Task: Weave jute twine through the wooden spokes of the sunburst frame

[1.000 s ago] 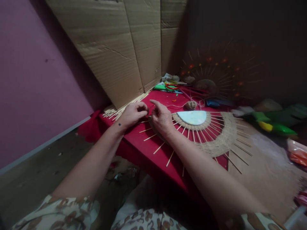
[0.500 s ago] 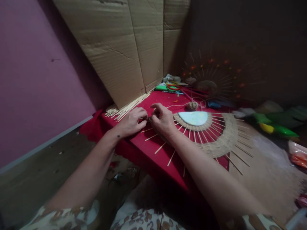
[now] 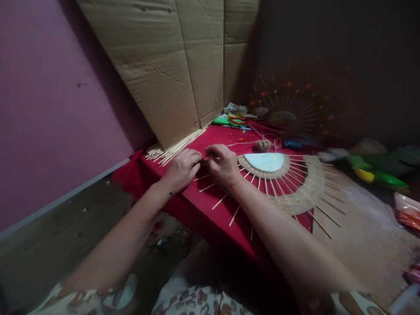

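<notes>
The right hand (image 3: 225, 166) has drawn its forefinger in, where a moment ago it pointed outward, and the left hand (image 3: 183, 168) has its fingertips close beside it. Both are at the left end of the fan (image 3: 315, 175), whose place on the red-covered surface (image 3: 205, 210) has hardly altered; I judge this a small adjustment of grip, with the handling confined to that end. The fingers of both hands are bent inward, but I cannot tell whether they pinch a strand or merely meet near one (the tips are small and dim). The fan lies across the surface, its right part reaching over a tan area.

As for numbers: two hands; one fan, with one pale half-disc (image 3: 264, 162) and two woven bands, an inner one (image 3: 286, 167) around the disc's curved edge and an outer one farther out. Five stick ends show on the near side, left of the right forearm; those on the right blur too much for a sure count. There is one ball of twine (image 3: 262, 145) beyond the disc, one blue packet (image 3: 293, 143) just beside it, and one heap of loose sticks (image 3: 177, 146) by the cardboard (image 3: 164, 78), too crowded to count. A second fan (image 3: 284, 117) stands in the shadow behind.
</notes>
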Demonstrator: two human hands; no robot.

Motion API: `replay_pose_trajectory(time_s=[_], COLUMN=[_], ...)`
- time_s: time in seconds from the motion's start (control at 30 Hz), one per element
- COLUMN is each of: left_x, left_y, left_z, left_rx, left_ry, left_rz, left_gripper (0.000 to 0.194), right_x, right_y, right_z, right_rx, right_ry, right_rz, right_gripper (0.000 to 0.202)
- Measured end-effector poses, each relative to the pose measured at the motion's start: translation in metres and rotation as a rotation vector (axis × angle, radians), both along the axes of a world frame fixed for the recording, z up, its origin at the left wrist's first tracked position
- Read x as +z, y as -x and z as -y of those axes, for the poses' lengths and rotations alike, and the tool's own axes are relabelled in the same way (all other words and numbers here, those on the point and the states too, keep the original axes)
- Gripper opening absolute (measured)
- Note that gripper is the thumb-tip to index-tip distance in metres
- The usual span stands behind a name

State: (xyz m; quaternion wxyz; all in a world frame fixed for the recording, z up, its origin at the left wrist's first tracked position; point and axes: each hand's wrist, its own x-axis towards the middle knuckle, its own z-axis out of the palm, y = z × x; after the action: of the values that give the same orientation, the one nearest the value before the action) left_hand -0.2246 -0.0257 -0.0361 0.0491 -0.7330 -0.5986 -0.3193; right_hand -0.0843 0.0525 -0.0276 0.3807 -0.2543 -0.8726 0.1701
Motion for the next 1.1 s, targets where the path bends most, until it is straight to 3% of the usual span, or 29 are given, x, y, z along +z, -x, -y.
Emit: replay_pose_trajectory(time_s=[0.23, 0.5, 0.67, 1.1], left_x=[-0.002, -0.003, -0.004, -0.015], left_y=[-0.002, 0.003, 0.006, 0.004], left_z=[0.012, 0.020, 0.029, 0.028], left_rx=[0.075, 0.186, 0.298, 0.329], left_ry=[-0.051, -0.015, -0.045, -0.065], left_rz=[0.121, 0.422, 0.314, 0.061], left_gripper=[0.017, 0.015, 0.014, 0.012], right_x=[-0.002, -0.001, 0.001, 0.007], right_y=[0.001, 0.005, 0.009, 0.010], right_z=[-0.001, -0.002, -0.001, 0.000], right_rx=[0.064, 0.015, -0.018, -0.036], right_ry=[0.041, -0.061, -0.127, -0.118], right_rz=[0.030, 0.309, 0.448, 0.448], right_gripper=[0.029, 0.024, 0.022, 0.025])
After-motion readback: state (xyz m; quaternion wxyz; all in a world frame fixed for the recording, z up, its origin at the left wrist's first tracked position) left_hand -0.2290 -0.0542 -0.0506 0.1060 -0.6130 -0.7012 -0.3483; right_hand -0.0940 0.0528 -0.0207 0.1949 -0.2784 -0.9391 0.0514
